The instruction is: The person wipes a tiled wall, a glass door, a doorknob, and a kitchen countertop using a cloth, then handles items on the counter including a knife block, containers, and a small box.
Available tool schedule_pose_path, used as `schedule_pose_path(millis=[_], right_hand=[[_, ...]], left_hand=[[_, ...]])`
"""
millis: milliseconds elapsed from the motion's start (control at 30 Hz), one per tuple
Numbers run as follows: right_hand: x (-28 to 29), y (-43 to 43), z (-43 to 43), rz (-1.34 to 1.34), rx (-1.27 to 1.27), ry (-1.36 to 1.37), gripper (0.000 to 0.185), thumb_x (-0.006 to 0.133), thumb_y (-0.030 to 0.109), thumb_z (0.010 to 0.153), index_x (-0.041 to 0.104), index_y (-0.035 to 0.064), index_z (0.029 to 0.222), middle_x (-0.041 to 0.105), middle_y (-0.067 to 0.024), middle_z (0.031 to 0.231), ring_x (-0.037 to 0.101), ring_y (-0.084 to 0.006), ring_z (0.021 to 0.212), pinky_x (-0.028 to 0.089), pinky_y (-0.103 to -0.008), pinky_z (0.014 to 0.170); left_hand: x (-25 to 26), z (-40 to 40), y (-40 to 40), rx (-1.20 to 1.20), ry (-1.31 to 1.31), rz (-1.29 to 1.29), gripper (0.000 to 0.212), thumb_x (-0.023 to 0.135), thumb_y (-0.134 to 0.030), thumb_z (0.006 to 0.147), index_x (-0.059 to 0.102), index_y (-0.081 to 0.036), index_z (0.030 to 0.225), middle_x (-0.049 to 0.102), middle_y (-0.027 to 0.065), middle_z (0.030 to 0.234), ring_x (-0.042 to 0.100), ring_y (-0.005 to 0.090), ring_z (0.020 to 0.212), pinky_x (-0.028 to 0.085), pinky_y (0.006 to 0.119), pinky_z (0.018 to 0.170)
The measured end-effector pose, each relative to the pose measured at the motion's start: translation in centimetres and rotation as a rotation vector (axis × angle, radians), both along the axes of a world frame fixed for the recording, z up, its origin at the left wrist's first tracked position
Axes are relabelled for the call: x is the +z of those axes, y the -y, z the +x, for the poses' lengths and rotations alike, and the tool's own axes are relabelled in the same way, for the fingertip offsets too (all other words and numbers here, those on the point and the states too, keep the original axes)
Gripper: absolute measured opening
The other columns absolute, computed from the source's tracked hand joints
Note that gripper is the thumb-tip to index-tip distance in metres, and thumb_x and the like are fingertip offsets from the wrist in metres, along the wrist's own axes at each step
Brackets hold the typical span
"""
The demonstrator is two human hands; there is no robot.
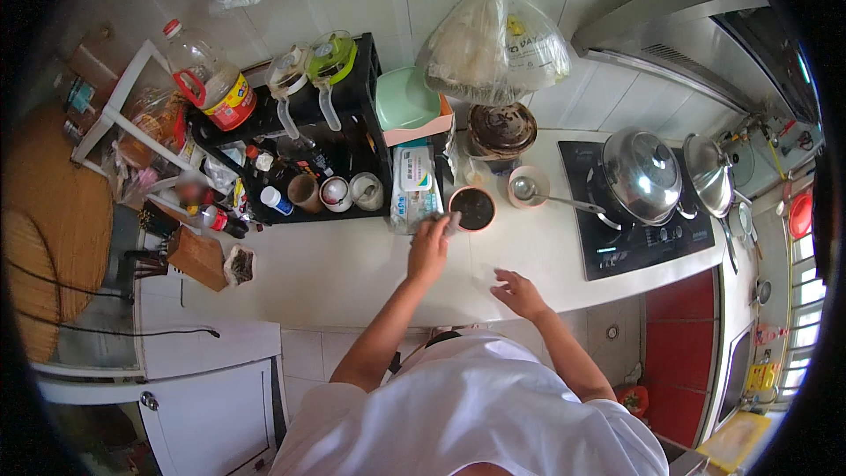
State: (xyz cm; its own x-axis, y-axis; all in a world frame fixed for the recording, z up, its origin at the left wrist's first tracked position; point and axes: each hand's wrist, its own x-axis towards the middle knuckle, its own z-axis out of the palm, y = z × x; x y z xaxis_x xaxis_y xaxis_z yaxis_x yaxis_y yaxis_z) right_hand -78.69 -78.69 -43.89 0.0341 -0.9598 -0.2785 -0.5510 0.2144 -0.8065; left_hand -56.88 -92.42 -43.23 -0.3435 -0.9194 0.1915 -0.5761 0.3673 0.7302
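My left hand (431,246) reaches over the white countertop, its fingers closed on a small grey-brown thing, perhaps a cloth (452,222), at the near left rim of a bowl of dark contents (473,209). My right hand (519,293) is held over the counter's front part with its fingers apart and nothing in it. Right of the dark bowl, a metal ladle (525,189) lies with its head in a pinkish bowl (537,201), its handle pointing to the cooktop. A pack of wipes (415,172) lies beyond my left hand.
A black two-burner cooktop (621,255) bears a domed lidded pan (642,175). A black rack (317,213) with jars and bottles stands left, a green basin (406,99) beside it. A brown lidded pot (502,131) stands at the wall beneath a hanging plastic bag (496,46).
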Motion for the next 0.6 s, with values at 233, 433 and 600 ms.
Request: schedule_pose_path(millis=[233,433,600], right_hand=[[6.0,4.7,4.0,0.239,-0.246,1.072,0.056,0.046,0.043,0.099,0.028,0.0158,0.144,0.05,-0.008,0.129,0.053,-0.0211,0.115,0.05,-0.0306,0.088],[4.7,4.8,4.7,0.243,-0.19,1.445,0.034,0.044,0.032,0.101,0.044,0.0114,0.128,0.057,-0.0049,0.113,0.058,-0.0164,0.101,0.051,-0.0333,0.086],[3.4,5.2,5.5,0.278,-0.219,1.466,0.038,0.045,0.035,0.099,0.05,0.0074,0.125,0.059,-0.0094,0.119,0.059,-0.0225,0.106,0.05,-0.0382,0.092]], left_hand=[[3.9,-5.0,-6.9,-0.061,-0.067,-0.06,0.059,0.063,-0.008,0.081,0.041,-0.004,0.135,0.054,0.0176,0.118,0.055,0.0361,0.106,0.048,0.044,0.087],[6.2,-3.7,-8.8,-0.1,0.042,-0.085,0.071,0.074,-0.016,0.071,0.042,0.0,0.133,0.05,0.0182,0.125,0.043,0.0374,0.119,0.043,0.045,0.096],[6.4,-1.9,-8.0,-0.14,0.054,-0.072,0.069,0.076,-0.023,0.072,0.046,-0.003,0.131,0.048,0.0184,0.125,0.041,0.0389,0.118,0.041,0.046,0.097]])
